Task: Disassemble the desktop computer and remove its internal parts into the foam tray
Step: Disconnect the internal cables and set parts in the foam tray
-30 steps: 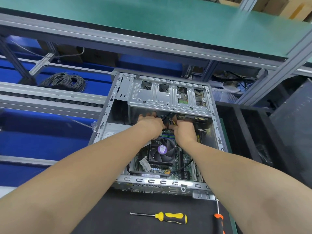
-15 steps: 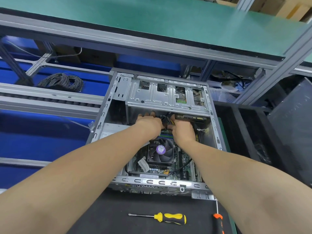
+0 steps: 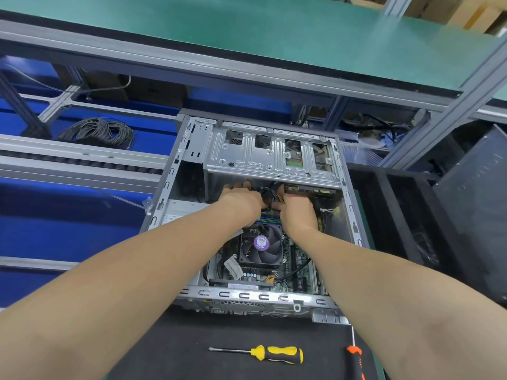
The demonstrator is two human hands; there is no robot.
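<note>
Steel case [image 3: 258, 296], open-side up, apparently lengthwise away.

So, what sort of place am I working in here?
Likely an electronics teardown line: a green-matted shelf on aluminium framing, a roller conveyor alongside, and an opened computer case on the bench.

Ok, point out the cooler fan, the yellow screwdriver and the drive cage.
cooler fan [image 3: 261, 242], head view, purple hub sticker.
yellow screwdriver [image 3: 284, 354], head view, handle.
drive cage [image 3: 252, 160], head view, bare top plate.

Factory workstation: conveyor [image 3: 76, 158], aluminium-framed shelf [image 3: 247, 31].
</note>
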